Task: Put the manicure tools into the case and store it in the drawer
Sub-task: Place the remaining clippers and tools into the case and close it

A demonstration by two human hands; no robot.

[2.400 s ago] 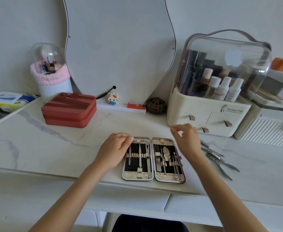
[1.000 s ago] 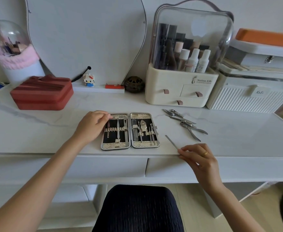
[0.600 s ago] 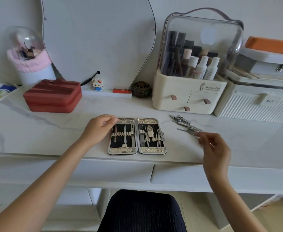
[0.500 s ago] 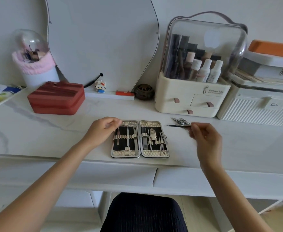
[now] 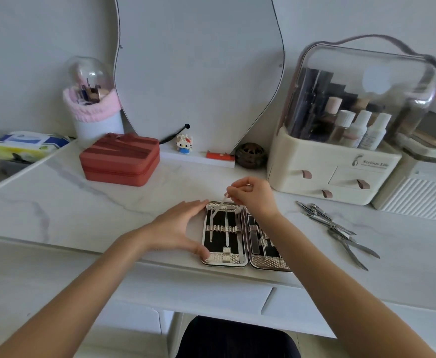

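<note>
The manicure case [image 5: 224, 259] lies open flat near the front edge of the white marble table [image 5: 82, 215], several steel tools strapped into its black halves. My left hand [image 5: 178, 228] braces the case's left side, fingers at the top corner and thumb at the bottom corner. My right hand [image 5: 255, 195] hovers over the case's top edge and pinches a thin metal tool [image 5: 218, 209], whose tip slants down into the left half. My right forearm hides part of the right half. Several loose manicure tools [image 5: 335, 228] lie on the table to the right.
A red zip box [image 5: 120, 160] stands at back left, a cream cosmetics organiser [image 5: 335, 174] with small drawers at back right, a white ribbed box [image 5: 418, 197] beside it. A mirror, brush cup and trinkets line the wall. Table drawers [image 5: 211, 295] sit shut below the edge.
My right hand picked a thin tool up from the table's right side and carried it left over the case. My left hand stayed at the case's left edge.
</note>
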